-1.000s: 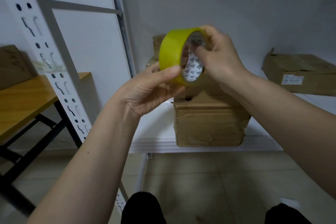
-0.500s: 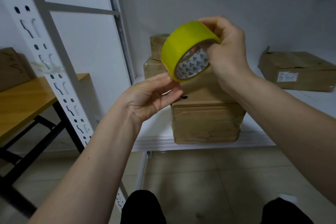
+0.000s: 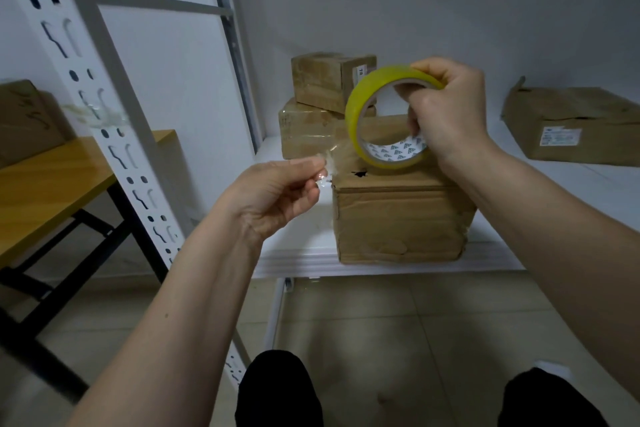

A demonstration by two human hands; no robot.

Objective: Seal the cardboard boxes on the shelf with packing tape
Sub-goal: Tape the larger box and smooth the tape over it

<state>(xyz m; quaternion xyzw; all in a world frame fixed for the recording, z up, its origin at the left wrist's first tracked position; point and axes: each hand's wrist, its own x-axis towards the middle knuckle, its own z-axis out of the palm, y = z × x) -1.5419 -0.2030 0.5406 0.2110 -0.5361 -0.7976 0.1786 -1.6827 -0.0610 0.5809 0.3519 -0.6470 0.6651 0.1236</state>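
Note:
My right hand [image 3: 450, 111] grips a yellow roll of packing tape [image 3: 360, 114], fingers through its core, above a cardboard box [image 3: 398, 218] at the front of the white shelf [image 3: 298, 263]. My left hand [image 3: 277, 194] pinches the clear free end of the tape [image 3: 329, 166], pulled a short way off the roll to the left. Behind the roll two smaller boxes are stacked, the upper [image 3: 325, 80] on the lower [image 3: 304, 135]. A flat box [image 3: 575, 128] lies at the right of the shelf.
A white perforated shelf upright [image 3: 104, 121] slants across the left, with a scrap of clear tape stuck on it. Beyond it stands a wooden table [image 3: 52, 180] on black legs with a box [image 3: 24, 118] on top. Tiled floor and my knees [image 3: 277, 392] are below.
The roll has turned and come down toward the front box. My left hand left the roll's rim and now pinches the tape end, drawn out leftward.

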